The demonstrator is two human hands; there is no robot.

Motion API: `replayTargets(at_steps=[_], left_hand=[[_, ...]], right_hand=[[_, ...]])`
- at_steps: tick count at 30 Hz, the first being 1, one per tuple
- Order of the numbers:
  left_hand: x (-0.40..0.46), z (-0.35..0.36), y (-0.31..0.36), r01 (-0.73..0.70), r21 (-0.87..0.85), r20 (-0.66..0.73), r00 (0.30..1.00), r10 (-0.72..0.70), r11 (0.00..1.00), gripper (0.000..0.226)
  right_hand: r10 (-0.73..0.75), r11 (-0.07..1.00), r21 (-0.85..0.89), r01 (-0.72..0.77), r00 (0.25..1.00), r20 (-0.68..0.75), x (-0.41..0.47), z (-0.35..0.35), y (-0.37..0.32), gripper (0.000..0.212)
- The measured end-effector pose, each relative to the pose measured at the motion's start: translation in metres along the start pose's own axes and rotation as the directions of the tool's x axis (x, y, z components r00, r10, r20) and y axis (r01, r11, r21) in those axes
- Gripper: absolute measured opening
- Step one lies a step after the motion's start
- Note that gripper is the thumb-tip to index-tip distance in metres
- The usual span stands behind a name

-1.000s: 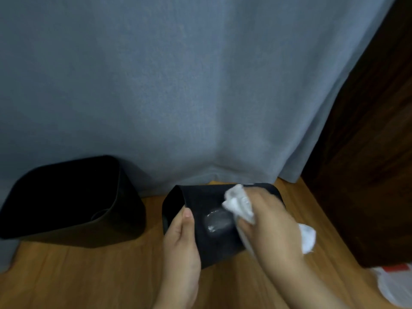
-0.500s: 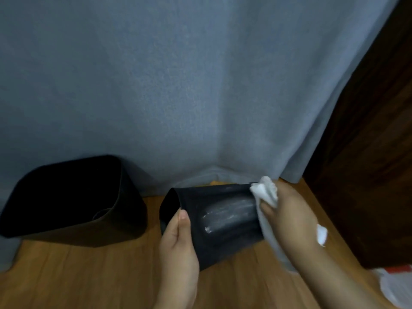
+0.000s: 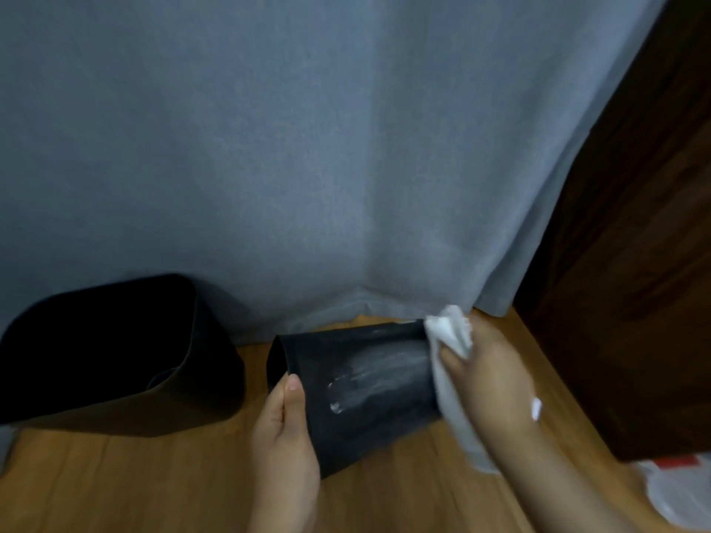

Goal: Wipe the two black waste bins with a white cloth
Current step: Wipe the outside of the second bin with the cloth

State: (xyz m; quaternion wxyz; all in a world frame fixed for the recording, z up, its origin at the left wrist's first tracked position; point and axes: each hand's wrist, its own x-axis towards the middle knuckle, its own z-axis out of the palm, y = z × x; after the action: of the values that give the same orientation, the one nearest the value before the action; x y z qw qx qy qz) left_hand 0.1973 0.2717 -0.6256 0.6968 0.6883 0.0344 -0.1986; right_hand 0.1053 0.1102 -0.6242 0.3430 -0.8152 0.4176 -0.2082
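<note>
**A:** Starting nearest the camera, what did the hands have?

**B:** At the lower middle of the frame the left hand (image 3: 282,436) was wrapped around the near edge of the smaller bin (image 3: 361,382), thumb lying on its upward-facing wall, bracing it. The bin lay tipped on its side on the wooden floor (image 3: 154,482), with one end toward the left of the frame. To the right of centre, the right hand (image 3: 488,375) was closed on the white cloth (image 3: 448,332), pressing it against the bin's right-hand end.

**A:** So which step was that?

**B:** I judged it to be the wiping of the first bin's outer wall. Pale wet streaks ran across that wall, ending at the cloth. The next move would probably call for another pass along the wall, or for turning the bin with the left hand to bring up an unwiped face.

**A:** And the other bin?

**B:** The larger bin (image 3: 115,348) sat at the left of the frame, well apart from both hands, in front of the grey curtain (image 3: 307,148). Whether it had been wiped, I could not tell.

**A:** What was hard to see?

**B:** The smaller bin's underside and far wall were hidden, and its inside showed only as darkness. The larger bin's interior was black too. Much of the cloth was hidden behind the right hand. A white and red object (image 3: 677,490) at the lower right corner was cut off by the frame edge; I could not identify it. The dark brown surface (image 3: 635,263) at the right was dim.
</note>
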Motion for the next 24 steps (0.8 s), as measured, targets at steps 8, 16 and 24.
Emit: replayTargets(at_steps=[8,16,24], left_hand=[[0.001,0.002,-0.005,-0.039,0.017,0.010,0.999,0.039,0.999,0.033],[0.008,-0.009,-0.003,0.023,-0.005,-0.043,0.999,-0.023,1.000,0.039],[0.008,0.006,-0.005,-0.040,0.029,0.027,0.999,0.039,0.999,0.031]], right_hand=[[-0.188,0.979,-0.061,0.194,0.977,0.105,-0.013,0.024,-0.030,0.021],[-0.089,0.987,-0.129,0.096,0.994,0.060,0.015,0.005,0.013,0.016],[-0.134,0.984,-0.114,0.139,0.990,0.051,0.003,0.009,-0.016,0.011]])
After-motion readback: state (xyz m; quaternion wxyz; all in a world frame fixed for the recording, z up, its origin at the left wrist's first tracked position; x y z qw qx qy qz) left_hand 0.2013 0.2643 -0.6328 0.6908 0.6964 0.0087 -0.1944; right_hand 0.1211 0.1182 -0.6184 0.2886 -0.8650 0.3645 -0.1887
